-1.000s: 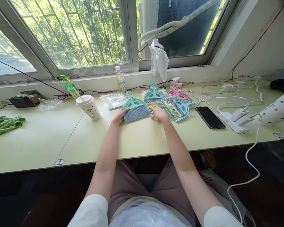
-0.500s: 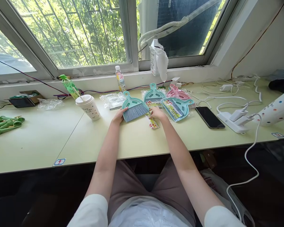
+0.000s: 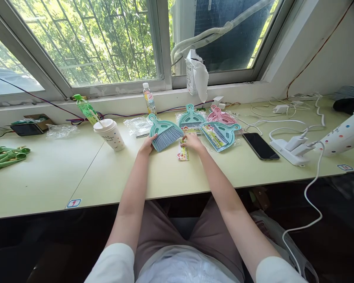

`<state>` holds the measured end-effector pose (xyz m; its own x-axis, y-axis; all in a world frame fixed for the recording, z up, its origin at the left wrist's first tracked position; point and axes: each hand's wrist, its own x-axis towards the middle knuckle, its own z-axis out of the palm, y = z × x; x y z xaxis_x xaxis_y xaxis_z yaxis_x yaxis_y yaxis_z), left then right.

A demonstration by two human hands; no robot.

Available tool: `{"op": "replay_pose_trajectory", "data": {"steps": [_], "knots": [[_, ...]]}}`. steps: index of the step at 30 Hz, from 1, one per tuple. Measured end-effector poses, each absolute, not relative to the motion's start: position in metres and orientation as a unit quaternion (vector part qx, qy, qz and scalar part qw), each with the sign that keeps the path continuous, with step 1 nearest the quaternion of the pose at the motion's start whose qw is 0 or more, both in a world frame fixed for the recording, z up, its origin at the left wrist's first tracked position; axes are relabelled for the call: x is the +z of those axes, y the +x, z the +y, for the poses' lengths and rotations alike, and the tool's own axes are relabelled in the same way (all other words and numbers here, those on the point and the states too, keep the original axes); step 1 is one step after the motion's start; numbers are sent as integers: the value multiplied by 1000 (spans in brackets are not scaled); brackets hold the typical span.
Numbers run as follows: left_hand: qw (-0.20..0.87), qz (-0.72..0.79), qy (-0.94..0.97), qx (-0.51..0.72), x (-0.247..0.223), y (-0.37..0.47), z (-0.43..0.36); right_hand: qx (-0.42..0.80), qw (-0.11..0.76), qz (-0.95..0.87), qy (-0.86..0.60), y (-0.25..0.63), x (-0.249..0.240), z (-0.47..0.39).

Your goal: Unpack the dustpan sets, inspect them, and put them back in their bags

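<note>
My left hand [image 3: 148, 144] is closed on the left edge of a teal dustpan and brush set [image 3: 166, 133], its grey bristles facing me. Just right of the bristles, my right hand [image 3: 193, 141] pinches a colourful printed paper label [image 3: 183, 152] that hangs down over the table. Behind my right hand lies another teal dustpan set [image 3: 191, 117] in clear wrap. To its right are a pink set [image 3: 220, 114] and a wrapped teal set [image 3: 220, 134] with its label on.
Left of my hands stands a white paper cup [image 3: 109, 134] with a straw. A bottle [image 3: 149, 99] is by the window wall. A phone [image 3: 261, 146] and a power strip [image 3: 292, 151] with cables lie to the right. Green plastic pieces [image 3: 7, 156] sit far left.
My right hand has drawn the label slightly left, and the label now hangs more upright. The dustpan set in my left hand has shifted and turned slightly to the left.
</note>
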<state>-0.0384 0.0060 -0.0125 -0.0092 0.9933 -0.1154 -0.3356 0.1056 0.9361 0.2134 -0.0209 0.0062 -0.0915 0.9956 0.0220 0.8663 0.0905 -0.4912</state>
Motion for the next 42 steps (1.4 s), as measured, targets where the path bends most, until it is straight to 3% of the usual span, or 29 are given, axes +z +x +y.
{"op": "replay_pose_trajectory", "data": {"steps": [14, 22, 26, 36, 42], "knots": [[582, 475, 364, 551, -7, -35, 2, 210, 216, -712, -634, 210, 4, -14], [590, 459, 385, 541, -9, -34, 4, 447, 428, -625, -476, 205, 22, -23], [606, 463, 391, 515, -7, -30, 0, 425, 493, -560, -512, 198, 17, -20], [600, 428, 461, 494, 7, -18, -16, 418, 505, -513, -554, 193, 2, -15], [591, 413, 444, 532, 1, -21, -11, 326, 529, -537, -571, 190, 10, -20]]}}
